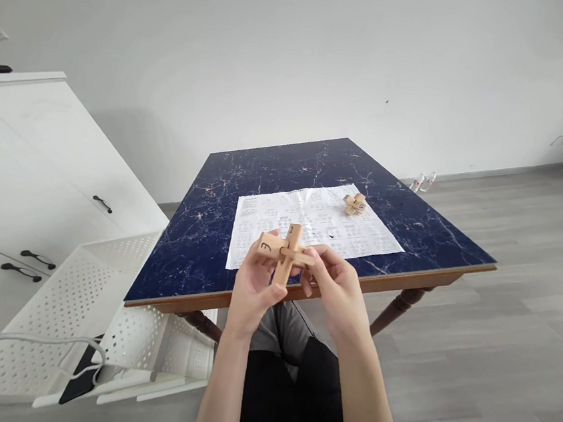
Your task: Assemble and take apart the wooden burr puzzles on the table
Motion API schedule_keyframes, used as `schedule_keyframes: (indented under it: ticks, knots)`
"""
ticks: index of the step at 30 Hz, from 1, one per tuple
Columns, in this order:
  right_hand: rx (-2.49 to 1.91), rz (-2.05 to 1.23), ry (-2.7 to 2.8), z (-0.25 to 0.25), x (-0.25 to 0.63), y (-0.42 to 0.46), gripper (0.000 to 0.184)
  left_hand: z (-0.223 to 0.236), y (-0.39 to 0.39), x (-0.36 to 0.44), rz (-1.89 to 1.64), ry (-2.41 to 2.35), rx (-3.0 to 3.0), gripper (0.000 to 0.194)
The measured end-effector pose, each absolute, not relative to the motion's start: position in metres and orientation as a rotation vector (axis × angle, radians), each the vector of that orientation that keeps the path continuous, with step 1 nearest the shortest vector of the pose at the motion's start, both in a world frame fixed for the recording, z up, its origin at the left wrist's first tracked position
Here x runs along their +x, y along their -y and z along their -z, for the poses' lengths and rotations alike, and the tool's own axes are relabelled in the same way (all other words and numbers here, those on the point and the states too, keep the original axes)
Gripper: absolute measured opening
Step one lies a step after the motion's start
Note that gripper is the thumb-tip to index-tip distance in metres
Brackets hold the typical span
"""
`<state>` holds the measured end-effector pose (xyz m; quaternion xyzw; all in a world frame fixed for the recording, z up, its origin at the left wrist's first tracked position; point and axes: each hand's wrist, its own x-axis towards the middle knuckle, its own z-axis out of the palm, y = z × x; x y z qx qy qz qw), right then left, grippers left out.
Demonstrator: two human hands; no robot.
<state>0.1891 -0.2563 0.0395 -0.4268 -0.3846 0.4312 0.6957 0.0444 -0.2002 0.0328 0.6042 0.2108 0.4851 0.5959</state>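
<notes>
Head view: left hand (251, 296) cups and right hand (338, 285) pinches a wooden cross (288, 253), both closed on it by the tabletop's (260, 172) near edge, apparently to steady its pieces; the sheet (265, 217) lies spread, presumably for reading.

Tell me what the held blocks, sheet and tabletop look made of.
Held blocks: likely wood, smooth-looking, by the pale tan colour and crisp edges.
Sheet: apparently paper, matte, by its print and creases.
Tabletop: marble-like, dark blue with pale veins; whether stone or printed surface, I can't tell.
</notes>
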Motion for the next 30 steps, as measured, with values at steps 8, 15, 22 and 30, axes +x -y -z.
schedule_keyframes:
  ticks: [8,15,22,30]
  knots:
    - [-0.818,-1.293,0.769,-0.025,0.197,0.252,0.047,-0.055,0.212,0.031,-0.968,-0.608,1.734,0.105]
    - [-0.800,-1.283,0.714,-0.019,0.195,0.249,0.046,-0.066,0.222,0.038,-1.019,-0.651,1.785,0.116]
    - [-0.852,-1.220,0.676,-0.023,0.191,0.250,0.050,-0.065,0.223,0.047,-1.111,-0.704,1.844,0.094]
    - [-0.875,-1.211,0.840,-0.023,0.197,0.251,0.055,-0.065,0.224,0.047,-1.140,-0.688,1.900,0.090]
